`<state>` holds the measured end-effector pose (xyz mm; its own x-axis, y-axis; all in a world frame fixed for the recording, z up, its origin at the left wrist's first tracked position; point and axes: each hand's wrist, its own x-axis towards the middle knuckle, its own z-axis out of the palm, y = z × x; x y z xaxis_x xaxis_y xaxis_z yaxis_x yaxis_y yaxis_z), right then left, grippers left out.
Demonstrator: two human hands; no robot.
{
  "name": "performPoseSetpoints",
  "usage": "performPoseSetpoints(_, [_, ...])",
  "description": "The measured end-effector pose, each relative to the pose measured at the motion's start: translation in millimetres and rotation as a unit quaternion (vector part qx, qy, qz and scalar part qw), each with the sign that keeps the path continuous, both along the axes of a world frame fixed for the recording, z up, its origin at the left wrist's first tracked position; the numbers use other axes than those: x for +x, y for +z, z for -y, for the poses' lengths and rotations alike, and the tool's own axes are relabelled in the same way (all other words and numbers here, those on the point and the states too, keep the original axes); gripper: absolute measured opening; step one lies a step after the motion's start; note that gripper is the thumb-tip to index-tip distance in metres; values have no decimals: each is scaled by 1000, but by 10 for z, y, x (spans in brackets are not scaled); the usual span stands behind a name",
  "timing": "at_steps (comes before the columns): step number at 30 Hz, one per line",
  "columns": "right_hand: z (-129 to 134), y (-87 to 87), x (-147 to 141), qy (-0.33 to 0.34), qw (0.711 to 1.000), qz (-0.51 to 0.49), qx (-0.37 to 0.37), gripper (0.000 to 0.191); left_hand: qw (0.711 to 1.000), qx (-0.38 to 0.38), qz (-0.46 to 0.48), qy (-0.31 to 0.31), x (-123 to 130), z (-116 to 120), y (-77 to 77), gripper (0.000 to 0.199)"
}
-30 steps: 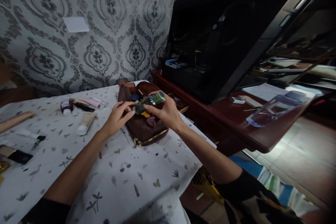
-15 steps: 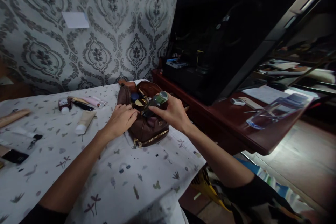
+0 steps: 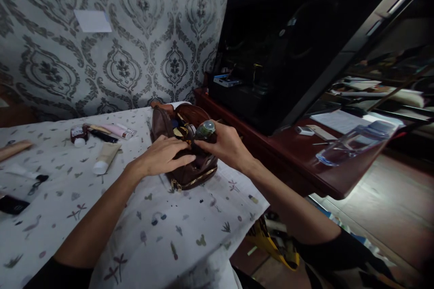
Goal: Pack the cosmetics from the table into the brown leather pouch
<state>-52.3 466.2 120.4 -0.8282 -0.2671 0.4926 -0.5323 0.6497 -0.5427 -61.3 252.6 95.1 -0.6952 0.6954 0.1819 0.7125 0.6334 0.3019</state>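
Observation:
A brown zippered bag [image 3: 190, 176] stands unzipped at the right side of the white patterned tablecloth. Inside it a gold round item [image 3: 181, 133] and other small things show. My right hand [image 3: 230, 144] grips a dark green bottle [image 3: 205, 130] over the bag's opening, its round end facing up; its lower part is hidden in the bag. Across the bag's near left rim lies my left hand [image 3: 166, 156], fingers stretched out and reaching into the opening. Its fingertips are close to the bottle; I cannot tell whether they touch it.
On the tablecloth [image 3: 149, 230] to the left lie a beige tube [image 3: 106, 158], a dark red bottle [image 3: 79, 135], several brushes and pens [image 3: 101, 133], and a black-capped tube [image 3: 25, 172]. A red-brown desk [image 3: 305, 158] at right bears a large screen [image 3: 267, 49] and a clear water bottle [image 3: 356, 142].
My left hand has shifted right over the bag and its fingers have straightened. The green bottle is slightly lower and more upright in my right hand.

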Motion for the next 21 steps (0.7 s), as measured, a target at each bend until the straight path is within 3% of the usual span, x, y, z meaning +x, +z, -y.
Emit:
performPoseSetpoints(4, [13,59,-32,-15,999,9,29,26,999,-39,-10,21,35,-59,-5,39])
performPoseSetpoints(12, [31,111,-8,-13,1000,2,5,16,995,-95,-2,41,165,-178,71,41])
performPoseSetpoints(21, [-31,90,16,-17,995,-28,91,14,994,-98,-6,43,158,-202,55,41])
